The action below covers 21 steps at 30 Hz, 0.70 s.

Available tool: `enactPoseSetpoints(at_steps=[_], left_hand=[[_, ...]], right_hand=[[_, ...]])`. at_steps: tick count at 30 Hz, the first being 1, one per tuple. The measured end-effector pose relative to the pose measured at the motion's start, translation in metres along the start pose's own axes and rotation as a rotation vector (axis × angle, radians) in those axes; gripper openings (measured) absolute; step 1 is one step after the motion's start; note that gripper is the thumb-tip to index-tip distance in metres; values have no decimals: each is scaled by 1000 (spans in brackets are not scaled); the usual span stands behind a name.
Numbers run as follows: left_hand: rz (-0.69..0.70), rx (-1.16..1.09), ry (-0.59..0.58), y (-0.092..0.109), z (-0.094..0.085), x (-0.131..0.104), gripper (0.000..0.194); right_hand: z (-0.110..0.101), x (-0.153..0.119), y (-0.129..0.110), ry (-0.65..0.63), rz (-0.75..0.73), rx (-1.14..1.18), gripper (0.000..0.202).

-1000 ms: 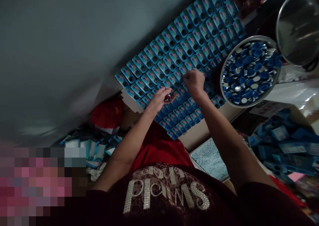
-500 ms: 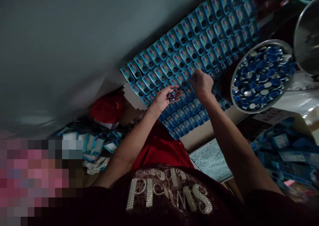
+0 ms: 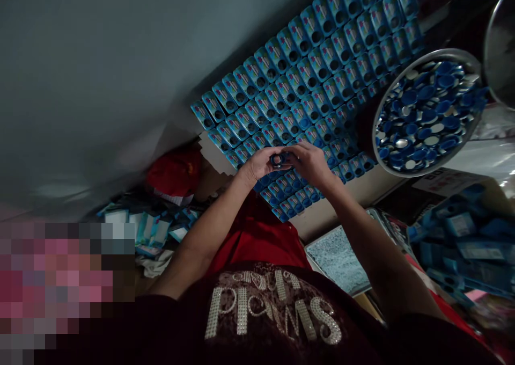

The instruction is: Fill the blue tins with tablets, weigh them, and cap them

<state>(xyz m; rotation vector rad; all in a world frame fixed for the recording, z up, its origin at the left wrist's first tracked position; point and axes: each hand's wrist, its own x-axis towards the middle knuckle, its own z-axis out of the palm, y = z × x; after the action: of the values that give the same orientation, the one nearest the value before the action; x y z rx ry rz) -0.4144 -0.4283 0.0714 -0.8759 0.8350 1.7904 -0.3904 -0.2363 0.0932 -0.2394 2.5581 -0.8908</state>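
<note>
My left hand (image 3: pixel 263 162) is turned palm up and holds a few small round blue pieces (image 3: pixel 277 160) with shiny insides, like little caps. Over its fingers reaches my right hand (image 3: pixel 309 162), its fingers bent together and touching the pieces; its fingertips are partly hidden. Beneath and beyond both hands stand rows of small blue printed boxes (image 3: pixel 295 88), each with a round hole at one end. Blue rounds fill the holes in several nearer boxes, while many farther holes look dark.
A metal bowl (image 3: pixel 377 163) heaped with blue and silver round pieces is at the right. Below it lies a pile of blue packaging (image 3: pixel 458 236). A tray of pale grains (image 3: pixel 338 257) stands near my right forearm. A red bag (image 3: pixel 175 173) and loose cartons (image 3: pixel 155 228) lie left.
My right hand has drawn back from the boxes, down and left, to meet my left hand. A box near where it was now shows a blue round. The view has shifted slightly.
</note>
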Motion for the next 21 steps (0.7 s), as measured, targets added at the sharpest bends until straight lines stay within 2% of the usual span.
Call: enactPoseSetpoints(at_steps=[3,5,9,12,17,21], left_hand=[[30,42,-74,6,0,-8,22],[88,30,-101,12,-3,-13,23],[145,-54,-145,22,-16,-17,36],[150,-107,-192,25,-28,-15,42],[176,-153,-239,14,-40,-5,47],[184,-173,-184,6,-39,-6,45]], right_hand=[[-8,17,4,165,215,-23,32],[-12,36,6,223,296,-100,29],[-15,72,12,192,374,-281,22],[-16,89,21,154,426,-336,9],[-27,98,23,108,508,-383,25],[-30,79,-9,160,471,-377,18]])
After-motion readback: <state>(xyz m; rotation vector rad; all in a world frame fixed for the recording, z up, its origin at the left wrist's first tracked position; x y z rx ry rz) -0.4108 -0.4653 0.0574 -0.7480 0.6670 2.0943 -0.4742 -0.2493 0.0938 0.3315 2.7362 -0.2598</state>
